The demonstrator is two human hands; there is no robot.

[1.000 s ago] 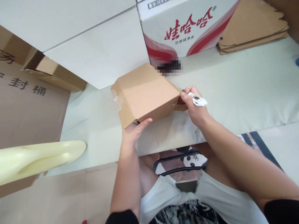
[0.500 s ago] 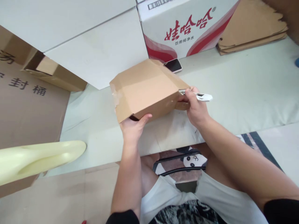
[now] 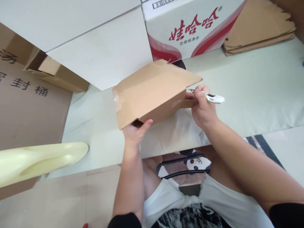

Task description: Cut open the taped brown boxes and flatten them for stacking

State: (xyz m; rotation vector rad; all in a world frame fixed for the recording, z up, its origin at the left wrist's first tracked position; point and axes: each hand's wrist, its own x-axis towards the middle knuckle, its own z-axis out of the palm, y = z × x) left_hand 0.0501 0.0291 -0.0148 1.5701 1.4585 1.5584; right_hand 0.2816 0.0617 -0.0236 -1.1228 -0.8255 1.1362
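Observation:
A small brown cardboard box (image 3: 152, 90) is tilted up above the pale green table (image 3: 249, 91). My left hand (image 3: 136, 131) grips its near bottom corner from below, thumb against the side. My right hand (image 3: 203, 109) is closed around a white utility knife (image 3: 211, 97) at the box's right end, fingers also touching a loose flap there. Clear tape remains on the box's left edge.
A white and red printed carton (image 3: 190, 25) stands behind the box, with a phone (image 3: 179, 63) partly hidden at its foot. Flattened cardboard (image 3: 258, 28) lies at the back right. Large brown cartons (image 3: 26, 95) and a pale yellow plastic object (image 3: 40, 160) are at left.
The box has been lifted and tilted further, its right flap opening outward. My right hand with the knife has shifted slightly right; the box now covers most of the phone.

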